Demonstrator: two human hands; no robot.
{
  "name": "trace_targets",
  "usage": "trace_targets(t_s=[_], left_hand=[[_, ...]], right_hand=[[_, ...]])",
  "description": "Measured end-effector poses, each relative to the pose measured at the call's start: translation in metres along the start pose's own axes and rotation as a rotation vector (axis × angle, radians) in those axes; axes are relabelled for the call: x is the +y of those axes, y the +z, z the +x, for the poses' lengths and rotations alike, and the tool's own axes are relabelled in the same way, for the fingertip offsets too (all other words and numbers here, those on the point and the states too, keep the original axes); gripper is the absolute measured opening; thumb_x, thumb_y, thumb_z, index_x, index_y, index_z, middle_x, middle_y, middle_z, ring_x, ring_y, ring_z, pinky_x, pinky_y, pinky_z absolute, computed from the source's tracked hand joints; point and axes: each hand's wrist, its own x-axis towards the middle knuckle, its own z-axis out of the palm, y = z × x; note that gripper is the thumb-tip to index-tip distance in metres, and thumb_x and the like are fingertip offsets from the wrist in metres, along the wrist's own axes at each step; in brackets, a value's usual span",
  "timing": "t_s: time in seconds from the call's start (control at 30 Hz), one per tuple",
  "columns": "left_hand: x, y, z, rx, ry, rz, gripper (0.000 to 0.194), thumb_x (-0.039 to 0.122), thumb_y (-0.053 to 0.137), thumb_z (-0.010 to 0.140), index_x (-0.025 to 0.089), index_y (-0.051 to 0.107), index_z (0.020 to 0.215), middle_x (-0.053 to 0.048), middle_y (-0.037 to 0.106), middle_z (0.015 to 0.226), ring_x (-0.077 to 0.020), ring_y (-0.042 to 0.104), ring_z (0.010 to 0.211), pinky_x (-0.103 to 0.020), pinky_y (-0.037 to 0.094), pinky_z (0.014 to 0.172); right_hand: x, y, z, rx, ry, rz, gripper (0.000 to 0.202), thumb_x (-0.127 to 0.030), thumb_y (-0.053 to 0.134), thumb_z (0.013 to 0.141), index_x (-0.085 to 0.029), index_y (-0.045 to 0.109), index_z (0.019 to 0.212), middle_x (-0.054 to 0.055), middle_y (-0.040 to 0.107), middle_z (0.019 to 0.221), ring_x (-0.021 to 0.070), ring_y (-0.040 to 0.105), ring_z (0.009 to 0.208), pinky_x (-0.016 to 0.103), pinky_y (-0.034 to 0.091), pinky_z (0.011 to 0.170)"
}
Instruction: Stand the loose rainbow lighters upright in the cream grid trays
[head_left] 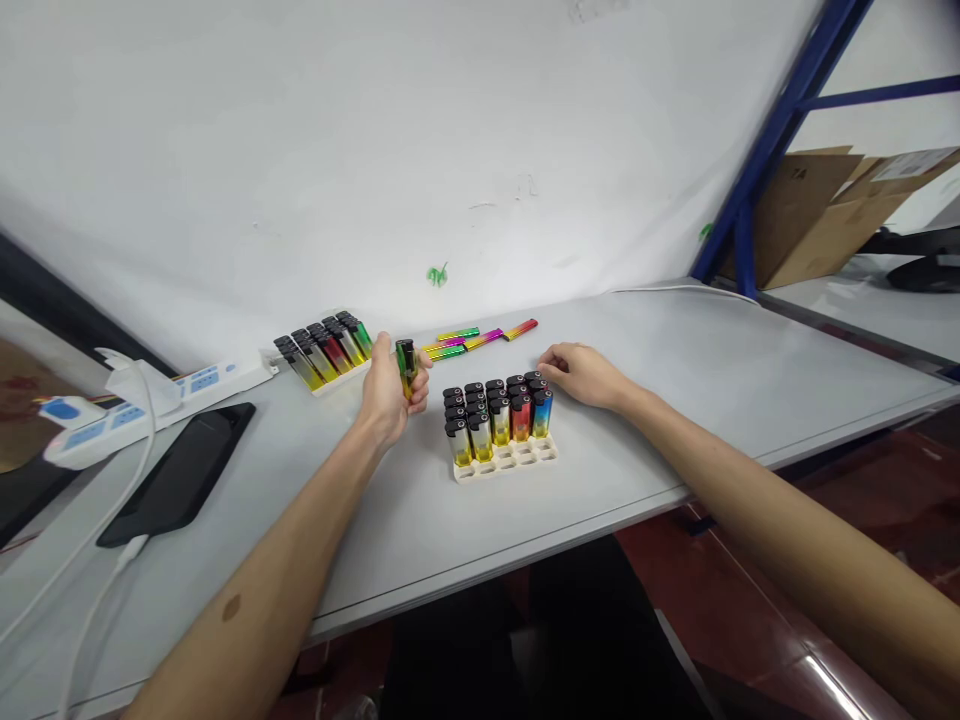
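My left hand (391, 390) is closed around lighters with black tops (407, 358), held upright above the table; their exact number is hidden by the fingers. In front of me stands a cream rack (506, 462) holding several lighters (501, 415) with black tops and yellow, red and blue bodies. Its nearest row of holes has no lighters in it. My right hand (583, 373) rests at the rack's back right corner, fingers loosely bent and thumb beside the corner lighter. Whether it touches that lighter, I cannot tell.
A second rack of lighters (322, 350) stands at the back left. Shiny coloured sleeve-like pieces (484, 340) lie near the wall. At left are a black phone (180, 475) on a cable and a white power strip (202, 385). Cardboard boxes (825, 215) stand beyond the blue frame (765, 140).
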Motion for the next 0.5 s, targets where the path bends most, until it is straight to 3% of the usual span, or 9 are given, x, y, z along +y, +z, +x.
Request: trace_targets(t_s=[0.13, 0.23, 0.37, 0.5], left_hand=[[-0.0039, 0.0003, 0.0024, -0.020, 0.079, -0.050, 0.036, 0.045, 0.041, 0.099, 0.016, 0.058, 0.084, 0.002, 0.051, 0.064, -0.0085, 0.053, 0.050, -0.021, 0.045, 0.048], [-0.0068, 0.0000, 0.0032, -0.053, 0.104, -0.041, 0.028, 0.044, 0.052, 0.095, 0.017, 0.054, 0.086, 0.001, 0.057, 0.073, -0.0101, 0.060, 0.056, -0.023, 0.051, 0.054], [-0.0053, 0.0001, 0.0002, -0.083, 0.073, -0.011, 0.025, 0.043, 0.049, 0.097, 0.019, 0.049, 0.088, 0.002, 0.059, 0.071, -0.0104, 0.055, 0.049, -0.023, 0.045, 0.044], [0.0014, 0.0000, -0.0022, -0.093, -0.008, -0.057, 0.040, 0.056, 0.040, 0.096, 0.020, 0.054, 0.086, 0.005, 0.045, 0.056, -0.0086, 0.038, 0.037, -0.020, 0.027, 0.033]], right_hand=[[0.0007, 0.0003, -0.0001, -0.002, 0.008, 0.000, 0.019, -0.030, 0.051, 0.093, -0.018, 0.065, 0.089, 0.006, 0.071, 0.089, 0.0197, 0.062, 0.080, 0.034, 0.044, 0.079], [0.0000, 0.0003, -0.0002, -0.005, 0.013, -0.001, 0.019, -0.030, 0.051, 0.093, -0.018, 0.066, 0.089, 0.006, 0.071, 0.091, 0.0196, 0.062, 0.080, 0.034, 0.044, 0.080], [-0.0020, -0.0003, -0.0007, -0.006, 0.019, -0.003, 0.018, -0.029, 0.051, 0.093, -0.018, 0.065, 0.090, 0.006, 0.071, 0.091, 0.0193, 0.062, 0.080, 0.033, 0.044, 0.080], [-0.0017, -0.0006, -0.0007, -0.009, 0.021, -0.009, 0.018, -0.029, 0.052, 0.093, -0.018, 0.065, 0.090, 0.007, 0.072, 0.092, 0.0192, 0.062, 0.081, 0.032, 0.044, 0.080]])
